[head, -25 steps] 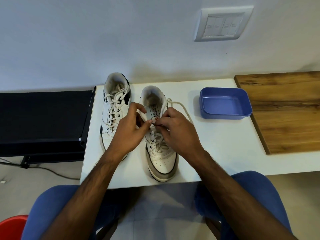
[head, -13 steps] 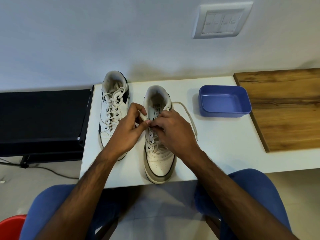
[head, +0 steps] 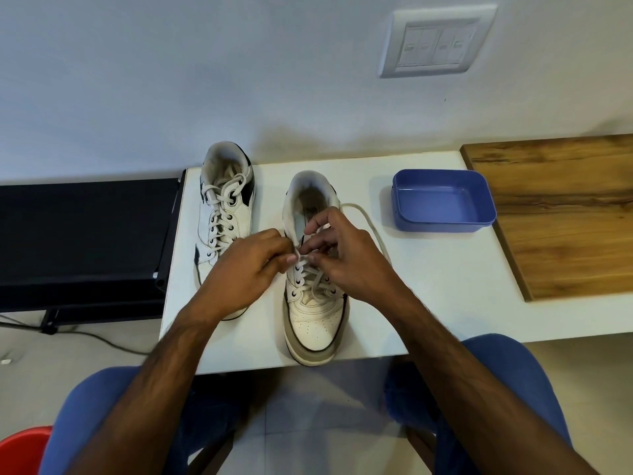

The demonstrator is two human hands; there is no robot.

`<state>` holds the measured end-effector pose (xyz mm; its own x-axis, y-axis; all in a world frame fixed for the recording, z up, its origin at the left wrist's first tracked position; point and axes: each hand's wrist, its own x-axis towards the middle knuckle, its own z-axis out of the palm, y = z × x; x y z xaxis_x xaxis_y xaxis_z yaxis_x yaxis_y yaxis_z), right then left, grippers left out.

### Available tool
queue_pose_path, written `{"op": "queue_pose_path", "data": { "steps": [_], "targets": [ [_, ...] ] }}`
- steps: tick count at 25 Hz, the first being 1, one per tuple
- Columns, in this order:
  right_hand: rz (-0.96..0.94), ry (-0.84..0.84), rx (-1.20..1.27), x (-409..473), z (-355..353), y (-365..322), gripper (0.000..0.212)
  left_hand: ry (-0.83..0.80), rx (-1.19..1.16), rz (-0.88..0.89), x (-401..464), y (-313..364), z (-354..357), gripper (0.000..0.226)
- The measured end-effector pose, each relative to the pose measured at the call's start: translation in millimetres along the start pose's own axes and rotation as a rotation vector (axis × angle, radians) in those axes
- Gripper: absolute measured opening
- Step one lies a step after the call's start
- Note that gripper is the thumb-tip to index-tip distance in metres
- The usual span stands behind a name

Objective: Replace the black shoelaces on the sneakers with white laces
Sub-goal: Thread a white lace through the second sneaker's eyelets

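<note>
Both hands, left hand (head: 251,265) and right hand (head: 346,258), had crept further up the near sneaker (head: 313,296) at frame centre, pinching the white lace (head: 368,222) between them; another eyelet looked nearly threaded.

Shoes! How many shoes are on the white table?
2. The left sneaker stands near the table's left edge, fully laced in white. The right sneaker is beside it, where the left hand and right hand pinch its white lace.
</note>
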<state>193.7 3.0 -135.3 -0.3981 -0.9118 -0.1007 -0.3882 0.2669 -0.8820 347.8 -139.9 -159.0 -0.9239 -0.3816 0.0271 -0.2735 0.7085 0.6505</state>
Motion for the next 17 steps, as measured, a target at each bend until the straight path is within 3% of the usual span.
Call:
{"op": "queue_pose_path", "data": {
  "steps": [3, 6, 8, 9, 11, 13, 17],
  "targets": [
    [0.006, -0.069, -0.057, 0.1, -3.9, -1.6, 0.044, 0.163, -0.53, -0.013, -3.2, 11.7, -12.7, 0.021],
    [0.003, -0.09, -0.079, -0.4, -4.3, -2.9, 0.045, 0.352, -1.116, 0.058, -4.5, 25.5, -27.1, 0.03],
    [-0.004, -0.084, -0.067, -0.4, -4.2, -3.3, 0.042, 0.321, -1.242, -0.017, -3.6, 31.2, -27.1, 0.028],
    [-0.008, -0.083, -0.056, -0.7, -4.7, -3.0, 0.04, 0.288, -1.152, -0.092, -2.2, 32.5, -24.2, 0.028],
    [-0.023, -0.071, -0.036, -1.6, -6.1, -2.7, 0.036, 0.193, -0.684, -0.166, -1.4, 29.8, -15.3, 0.021],
    [-0.044, -0.046, -0.044, -1.8, -6.5, -1.5, 0.033, 0.12, -0.189, -0.078, -3.0, 23.1, -3.5, 0.014],
    [-0.104, 0.001, -0.148, -0.7, -3.4, -0.7, 0.029, 0.066, 0.256, -0.032, -0.7, 18.6, 0.1, 0.026]
  ]
}}
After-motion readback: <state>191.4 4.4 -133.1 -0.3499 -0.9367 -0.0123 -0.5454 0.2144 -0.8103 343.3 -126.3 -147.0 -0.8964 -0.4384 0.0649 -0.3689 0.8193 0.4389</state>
